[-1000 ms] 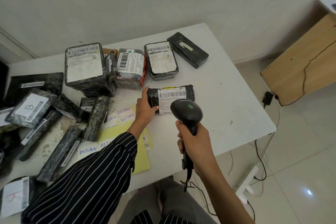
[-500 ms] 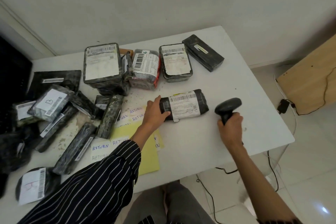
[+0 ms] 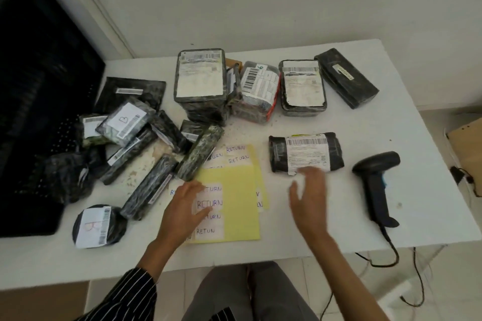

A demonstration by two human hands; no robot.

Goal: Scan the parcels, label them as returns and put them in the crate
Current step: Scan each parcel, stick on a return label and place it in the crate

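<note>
Both hands have moved. The left hand [image 3: 185,211] has let go of the rolled black plastic parcel with the white paper label [image 3: 305,154] and now lies on the yellow sheet of white RETURN stickers [image 3: 240,206]. The right hand [image 3: 310,195] has put down the black plastic hand scanner with a cord [image 3: 375,185].

At nine o'clock stands the big black plastic crate [image 3: 39,86]. It is too dark inside to tell if any parcels are in it. Just beside it lies a heap of small black wrapped parcels [image 3: 125,122] on the white counter [image 3: 391,125]. None of them shows a RETURN sticker. At twelve o'clock is a row of bigger black wrapped parcels [image 3: 199,78], also with no sticker that I can see.

At six o'clock the left hand rests on the sticker sheet. Its grip is spread, with the fingers flat on one sticker and pinching nothing yet.

The right hand is blurry. Its grip is spread too and holds nothing. Its fingertips are at the near edge of the rolled parcel, but I cannot tell if they touch it.

At three o'clock the scanner lies on the counter, apart from both hands.

I think the rolled parcel is scanned. It still needs a sticker and a trip to the crate. Most of the job looks left to do.
</note>
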